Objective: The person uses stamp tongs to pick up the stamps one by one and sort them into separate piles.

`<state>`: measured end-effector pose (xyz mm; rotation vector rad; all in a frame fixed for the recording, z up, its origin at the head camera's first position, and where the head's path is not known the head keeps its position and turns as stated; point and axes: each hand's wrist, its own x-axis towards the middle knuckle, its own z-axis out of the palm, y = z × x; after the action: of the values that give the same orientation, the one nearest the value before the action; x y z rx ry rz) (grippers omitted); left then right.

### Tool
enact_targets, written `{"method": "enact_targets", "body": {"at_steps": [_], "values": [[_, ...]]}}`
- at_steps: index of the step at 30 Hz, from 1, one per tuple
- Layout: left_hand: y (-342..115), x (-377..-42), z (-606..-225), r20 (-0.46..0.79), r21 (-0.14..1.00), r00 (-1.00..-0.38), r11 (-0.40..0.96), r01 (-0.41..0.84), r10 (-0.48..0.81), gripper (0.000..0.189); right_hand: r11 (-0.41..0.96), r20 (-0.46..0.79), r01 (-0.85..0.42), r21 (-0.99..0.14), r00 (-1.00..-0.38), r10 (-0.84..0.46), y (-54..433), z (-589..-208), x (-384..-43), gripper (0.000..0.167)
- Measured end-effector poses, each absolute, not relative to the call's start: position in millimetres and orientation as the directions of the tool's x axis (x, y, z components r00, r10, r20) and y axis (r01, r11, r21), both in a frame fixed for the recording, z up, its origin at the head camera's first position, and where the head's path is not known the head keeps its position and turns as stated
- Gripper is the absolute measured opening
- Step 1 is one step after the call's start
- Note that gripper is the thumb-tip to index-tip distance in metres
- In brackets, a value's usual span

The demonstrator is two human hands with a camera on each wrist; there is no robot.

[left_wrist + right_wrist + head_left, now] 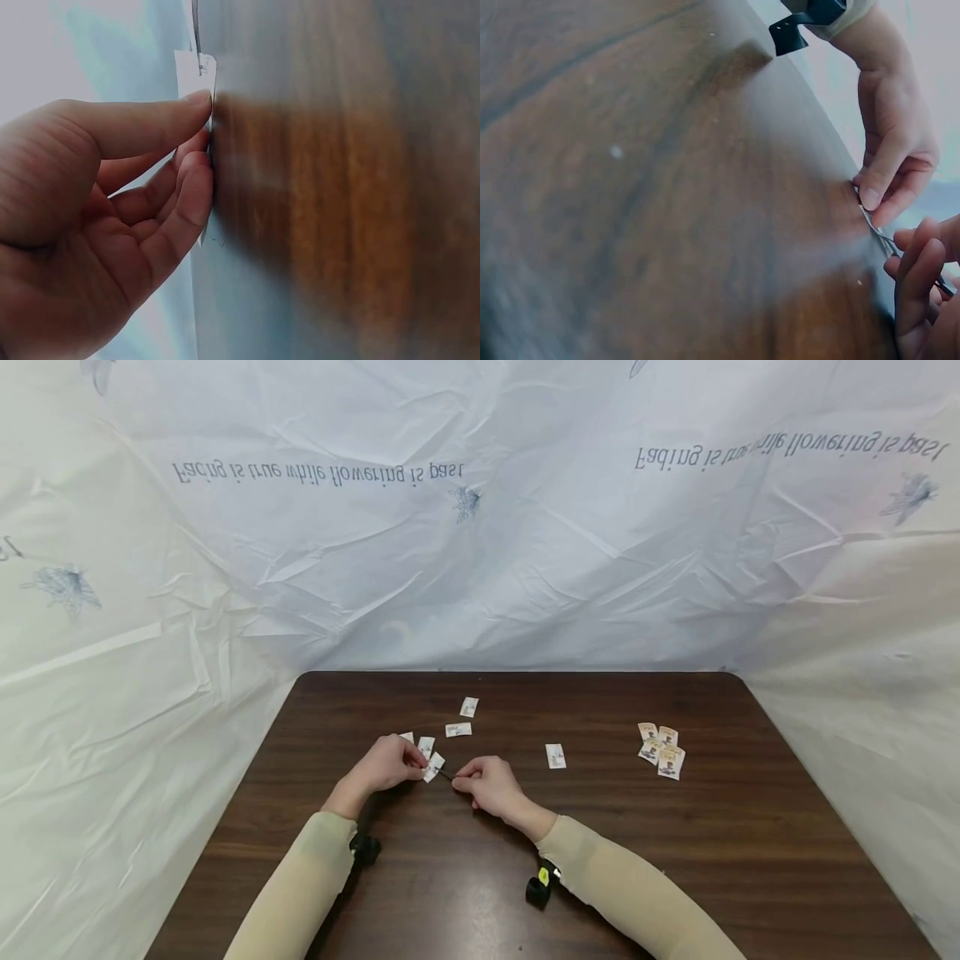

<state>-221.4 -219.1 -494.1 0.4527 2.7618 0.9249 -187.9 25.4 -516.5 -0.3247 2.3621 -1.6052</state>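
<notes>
My left hand [390, 764] pinches the lower left edge of a small white printed card [433, 767] between thumb and fingers, low over the brown table. In the left wrist view the card [189, 71] stands out past the thumb tip. With my right hand [491, 787] I grip slim dark tweezers [446, 773], whose tips meet the card's right side. The right wrist view shows the thin metal tweezers [885, 241] between both hands. Close by the left hand lie a white card [426, 746] and another, partly hidden card [407, 737].
Farther back are two more white cards, one upright [469, 707] and one sideways [458, 729]. A single white card [555, 756] lies right of the right hand. Several tan printed pieces [670, 761] are grouped at the right of the table [600, 893]. White sheeting [480, 585] hangs behind.
</notes>
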Motion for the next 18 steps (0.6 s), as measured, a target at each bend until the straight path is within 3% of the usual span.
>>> {"method": "enact_targets", "body": {"at_steps": [9, 18], "values": [[-215.4, -214.6, -492.3, 0.046, 0.626, -0.925, 0.711, 0.321, 0.377, 0.004, 0.344, -0.113, -0.054, -0.937, -0.888, -0.446, 62.2, -507.2, -201.3, 0.014], [-183.8, -202.7, -479.2, 0.102, 0.646, -0.860, 0.624, 0.440, 0.500, 0.005, 0.397, -0.135, -0.194, -0.897, -0.735, -0.665, 117.9, -499.7, -217.5, 0.008]]}}
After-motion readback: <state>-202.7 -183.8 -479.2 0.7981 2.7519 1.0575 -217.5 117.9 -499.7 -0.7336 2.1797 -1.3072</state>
